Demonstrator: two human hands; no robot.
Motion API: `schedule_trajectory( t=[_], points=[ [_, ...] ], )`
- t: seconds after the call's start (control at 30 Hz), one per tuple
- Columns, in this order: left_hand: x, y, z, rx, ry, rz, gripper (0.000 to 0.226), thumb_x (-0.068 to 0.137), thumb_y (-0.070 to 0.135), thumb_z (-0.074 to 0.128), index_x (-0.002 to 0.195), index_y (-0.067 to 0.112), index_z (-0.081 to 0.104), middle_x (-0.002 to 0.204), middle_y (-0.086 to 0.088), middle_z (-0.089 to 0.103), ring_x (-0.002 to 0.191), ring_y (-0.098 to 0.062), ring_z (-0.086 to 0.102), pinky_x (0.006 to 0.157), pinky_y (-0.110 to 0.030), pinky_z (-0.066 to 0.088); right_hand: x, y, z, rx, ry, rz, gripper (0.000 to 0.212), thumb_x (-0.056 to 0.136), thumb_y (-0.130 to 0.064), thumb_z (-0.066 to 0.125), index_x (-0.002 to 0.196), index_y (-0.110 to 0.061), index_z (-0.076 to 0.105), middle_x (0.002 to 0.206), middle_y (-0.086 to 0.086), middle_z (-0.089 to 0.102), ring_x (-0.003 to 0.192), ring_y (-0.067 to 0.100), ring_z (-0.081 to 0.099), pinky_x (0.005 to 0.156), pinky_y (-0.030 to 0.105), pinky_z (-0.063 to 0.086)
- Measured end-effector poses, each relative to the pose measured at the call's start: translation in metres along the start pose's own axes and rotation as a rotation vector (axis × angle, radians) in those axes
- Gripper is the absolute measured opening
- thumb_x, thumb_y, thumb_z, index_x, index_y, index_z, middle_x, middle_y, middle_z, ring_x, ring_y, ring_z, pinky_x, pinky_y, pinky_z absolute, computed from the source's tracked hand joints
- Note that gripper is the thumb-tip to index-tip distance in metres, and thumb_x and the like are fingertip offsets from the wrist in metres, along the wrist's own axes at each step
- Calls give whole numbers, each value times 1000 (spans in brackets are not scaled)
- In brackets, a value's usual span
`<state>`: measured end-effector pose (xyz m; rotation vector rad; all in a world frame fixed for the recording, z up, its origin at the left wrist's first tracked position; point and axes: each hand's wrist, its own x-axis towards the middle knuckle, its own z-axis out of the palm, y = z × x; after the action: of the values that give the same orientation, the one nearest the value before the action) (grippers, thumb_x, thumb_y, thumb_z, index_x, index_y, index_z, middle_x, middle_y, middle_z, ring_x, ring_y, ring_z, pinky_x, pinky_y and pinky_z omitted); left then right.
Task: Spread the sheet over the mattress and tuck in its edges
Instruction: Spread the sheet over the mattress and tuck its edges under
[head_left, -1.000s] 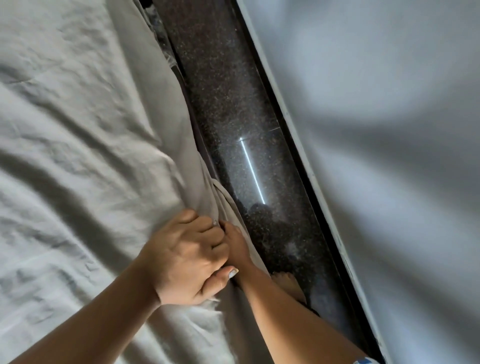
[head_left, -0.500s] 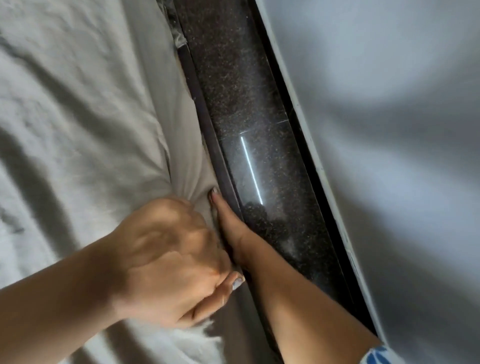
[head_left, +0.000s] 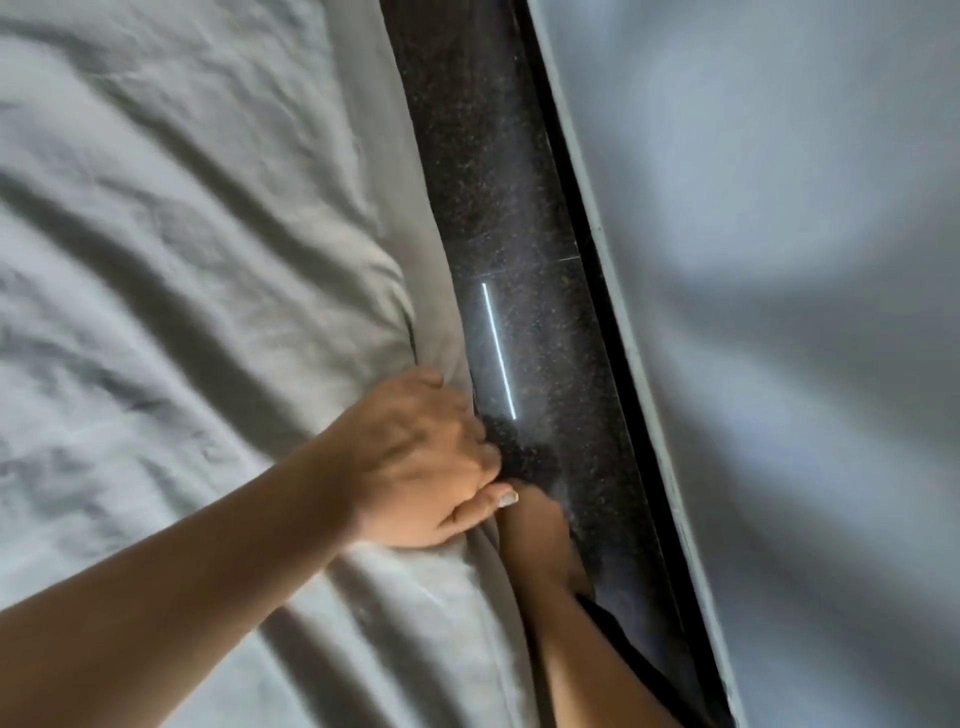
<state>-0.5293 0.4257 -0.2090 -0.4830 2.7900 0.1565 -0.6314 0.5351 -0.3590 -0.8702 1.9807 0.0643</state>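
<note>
Pale grey cotton everywhere: the sheet (head_left: 171, 270) lies spread and rumpled over the mattress, its edge running along the side beside the dark speckled floor (head_left: 519, 218), and we're into the tucking step. The left hand (head_left: 415, 462) is curled on the edge, fingers bunched together on a fistful of fabric right at the corner of the drop. The right hand (head_left: 535, 530) is down the side, just under the left thumb, pressed against the hanging cloth; whether its fingers are pinching or flat, I can't tell, they're hidden. Beyond the floor strip, the grey wall (head_left: 779, 364). Next, by my reckoning, the right hand needs to push the loose hem under while the left keeps the fabric taut, then both shift along the edge.
</note>
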Motion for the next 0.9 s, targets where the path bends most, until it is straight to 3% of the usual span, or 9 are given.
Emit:
schedule_trajectory(
  t=[0.07,0.2,0.27,0.4,0.53,0.7,0.77,0.83,0.9],
  points=[
    [-5,11,-4,28,4,-44,35,88,50,38,77,22,56,77,0,58,76,-25,56,75,-37,43,-3,-7,-11,132,105,-88,22,89,-40,49,80,-22,58,92,4,68,91,26,63,64,27,39],
    [-43,65,0,-18,156,-127,40,82,51,48,100,18,61,107,-10,60,104,-33,56,97,-48,38,-14,-11,-32,406,80,-91,22,92,-35,51,82,-18,61,94,9,69,94,28,63,66,25,37],
    [-57,108,8,-71,113,-118,42,79,52,48,100,19,63,109,-9,62,108,-32,57,99,-50,38,-20,0,-36,487,128,-126,30,94,-32,48,90,-8,66,98,13,69,96,30,62,70,28,39],
    [-68,172,30,-84,-38,-139,37,84,51,43,81,24,68,89,1,65,109,-26,60,104,-61,25,-44,56,-23,628,162,-66,29,94,-30,51,67,-18,56,82,6,64,87,28,60,76,34,44],
    [-60,183,35,-58,5,-209,38,82,50,46,75,21,69,81,-1,64,100,-27,62,105,-61,24,-63,125,9,476,12,22,29,93,-42,50,89,-15,60,90,2,65,92,24,62,76,30,46],
    [-63,185,48,-75,141,-194,37,84,47,46,83,17,68,92,-5,65,106,-30,60,108,-62,22,-77,150,49,531,-344,-6,35,94,-44,47,121,-25,58,117,4,64,107,21,59,97,39,47],
    [-69,184,52,-75,189,-175,40,88,48,43,82,15,66,94,-6,65,107,-30,60,109,-62,20,-80,155,58,404,-413,-79,43,93,-46,44,134,-33,48,132,7,56,119,27,53,102,40,42],
    [-72,180,56,-65,215,-147,43,89,49,41,80,14,65,95,-7,65,108,-29,60,108,-64,20,-79,161,61,318,-438,-96,45,93,-51,41,136,-39,44,133,10,53,120,30,51,103,39,41],
    [-72,179,57,-57,220,-132,42,87,49,43,80,14,66,97,-8,65,108,-30,60,107,-65,20,-78,168,60,340,-376,-81,37,94,-47,44,128,-35,53,123,8,61,112,25,57,95,35,46]
  ],
)
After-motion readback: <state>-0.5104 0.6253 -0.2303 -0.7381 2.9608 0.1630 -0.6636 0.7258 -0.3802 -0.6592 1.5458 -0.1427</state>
